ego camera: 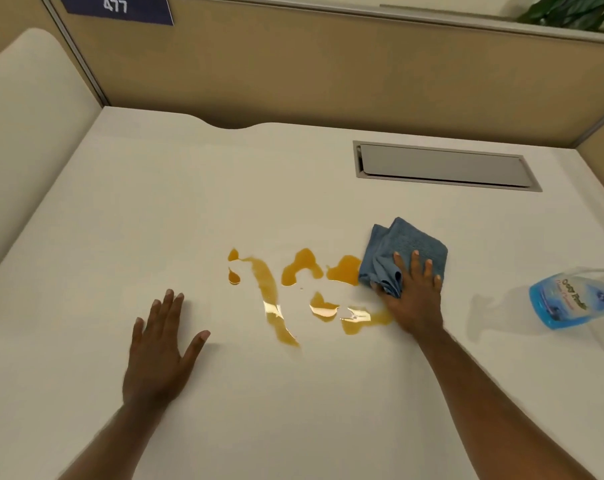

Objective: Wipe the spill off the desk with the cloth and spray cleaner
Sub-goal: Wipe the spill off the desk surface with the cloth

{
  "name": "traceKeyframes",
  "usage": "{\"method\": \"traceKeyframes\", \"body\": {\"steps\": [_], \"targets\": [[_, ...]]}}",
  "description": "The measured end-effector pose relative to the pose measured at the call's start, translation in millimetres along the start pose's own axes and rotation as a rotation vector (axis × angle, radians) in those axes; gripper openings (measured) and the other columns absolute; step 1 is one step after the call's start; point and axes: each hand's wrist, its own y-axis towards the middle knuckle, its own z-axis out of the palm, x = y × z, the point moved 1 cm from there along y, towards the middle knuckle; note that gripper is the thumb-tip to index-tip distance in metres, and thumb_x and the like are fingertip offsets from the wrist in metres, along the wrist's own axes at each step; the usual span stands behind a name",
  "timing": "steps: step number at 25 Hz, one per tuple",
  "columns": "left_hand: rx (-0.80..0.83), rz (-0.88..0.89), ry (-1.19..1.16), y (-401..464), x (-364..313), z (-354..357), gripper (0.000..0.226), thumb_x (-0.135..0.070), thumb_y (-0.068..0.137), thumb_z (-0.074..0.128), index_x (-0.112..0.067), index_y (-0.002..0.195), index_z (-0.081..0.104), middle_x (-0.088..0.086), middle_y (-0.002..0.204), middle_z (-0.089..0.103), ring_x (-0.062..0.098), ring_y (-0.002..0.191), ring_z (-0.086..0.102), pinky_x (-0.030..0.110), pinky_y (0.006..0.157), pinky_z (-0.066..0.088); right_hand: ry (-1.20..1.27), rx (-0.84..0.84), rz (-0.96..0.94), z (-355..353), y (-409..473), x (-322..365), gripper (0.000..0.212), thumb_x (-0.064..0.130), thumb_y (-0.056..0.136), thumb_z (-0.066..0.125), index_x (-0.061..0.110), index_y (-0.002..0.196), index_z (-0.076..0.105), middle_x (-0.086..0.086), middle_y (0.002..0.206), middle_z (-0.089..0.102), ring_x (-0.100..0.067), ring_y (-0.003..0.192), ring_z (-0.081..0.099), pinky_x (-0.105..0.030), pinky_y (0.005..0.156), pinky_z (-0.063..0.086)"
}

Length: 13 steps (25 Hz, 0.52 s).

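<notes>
1. I saw the white counter (155,209) from above, with an orange spill (295,289) spread across its middle in several separate puddles and streaks.
2. My right hand (411,299) pressed down on the near edge of a folded blue cloth (406,251), which lay on the counter at the right end of the spill.
3. The fingers (414,261) of that hand lay spread flat over the cloth, and the thumb side bunched a fold of it; the hand bore on the cloth rather than lifting it.
4. The left edge of the cloth touched the nearest orange puddle, while the rest of the spill lay uncovered to the left.
5. My left hand (162,351) rested palm down on the bare counter, left of the spill and apart from it, fingers spread wide and holding nothing.
6. The spray cleaner (563,299), a clear bottle of blue liquid with a blue label, stood at the right edge of the view, well apart from the cloth; its top was cut off by the frame.
7. A grey hatch (446,166) was set into the counter behind the cloth.
8. A tan partition (293,71) ran along the back, with a dark sign (116,6) reading 477 at its upper left and a green plant (570,10) at its upper right.
</notes>
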Motion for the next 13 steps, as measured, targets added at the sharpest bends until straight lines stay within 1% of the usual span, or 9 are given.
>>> {"method": "traceKeyframes", "body": {"steps": [2,5,7,9,11,12,13], "targets": [[0.008,-0.008,0.004,0.0,-0.3,0.1,0.086,-0.075,0.085,0.012,-0.024,0.153,0.006,-0.008,0.161,0.003,0.01,0.147,0.0,0.039,0.12,0.002,0.08,-0.04,0.058,-1.3,11.2,6.0,0.078,0.06,0.09,0.044,0.024,0.153,0.015,-0.013,0.161,0.013,-0.038,0.148,0.007,-0.054,0.118,0.006],[0.009,-0.015,0.014,2.0,-0.8,-0.3,0.086,-0.075,0.084,0.012,-0.024,0.153,0.006,-0.007,0.161,0.004,0.01,0.147,0.0,0.039,0.12,0.003,0.209,-0.029,0.121,0.1,27.5,20.4,0.085,0.057,0.091,0.045,0.014,0.153,0.006,-0.023,0.16,0.01,-0.036,0.149,0.003,-0.05,0.121,0.002],[0.012,-0.02,0.018,2.7,-0.9,0.0,0.085,-0.075,0.085,0.013,-0.025,0.153,0.005,-0.008,0.161,0.003,0.01,0.148,-0.001,0.039,0.12,0.003,0.198,0.012,0.091,4.6,33.5,35.4,0.087,0.058,0.091,0.044,0.014,0.154,0.002,-0.025,0.159,0.006,-0.035,0.149,-0.001,-0.047,0.12,-0.002],[0.012,-0.026,0.025,1.9,-0.3,0.4,0.084,-0.074,0.086,0.012,-0.025,0.153,0.003,-0.008,0.161,0.002,0.009,0.147,-0.003,0.037,0.12,0.002,0.198,0.039,0.011,9.2,34.9,59.8,0.088,0.058,0.091,0.044,0.015,0.153,-0.001,-0.022,0.16,0.003,-0.034,0.149,-0.003,-0.046,0.119,-0.005],[0.014,-0.026,0.024,1.8,-0.2,-0.3,0.083,-0.074,0.086,0.012,-0.025,0.153,0.002,-0.009,0.161,0.002,0.009,0.147,-0.005,0.037,0.12,0.0,0.217,0.033,-0.116,13.8,31.0,92.8,0.087,0.056,0.092,0.046,0.021,0.152,-0.006,-0.018,0.161,0.004,-0.035,0.149,-0.004,-0.047,0.119,-0.006],[0.016,-0.026,0.021,1.7,-0.5,-0.6,0.083,-0.074,0.086,0.011,-0.025,0.153,0.002,-0.009,0.161,0.001,0.009,0.147,-0.005,0.036,0.12,-0.001,0.231,0.035,-0.188,16.4,27.3,112.3,0.087,0.056,0.092,0.046,0.029,0.149,-0.013,-0.017,0.162,0.006,-0.036,0.149,-0.004,-0.048,0.118,-0.006],[0.016,-0.026,0.017,1.2,-0.5,-1.0,0.083,-0.074,0.086,0.011,-0.024,0.153,0.001,-0.008,0.161,0.001,0.009,0.147,-0.006,0.036,0.12,-0.002,0.249,0.05,-0.257,19.2,23.8,134.1,0.086,0.056,0.092,0.046,0.041,0.14,-0.024,-0.015,0.162,0.006,-0.037,0.148,-0.004,-0.049,0.118,-0.007]]}}
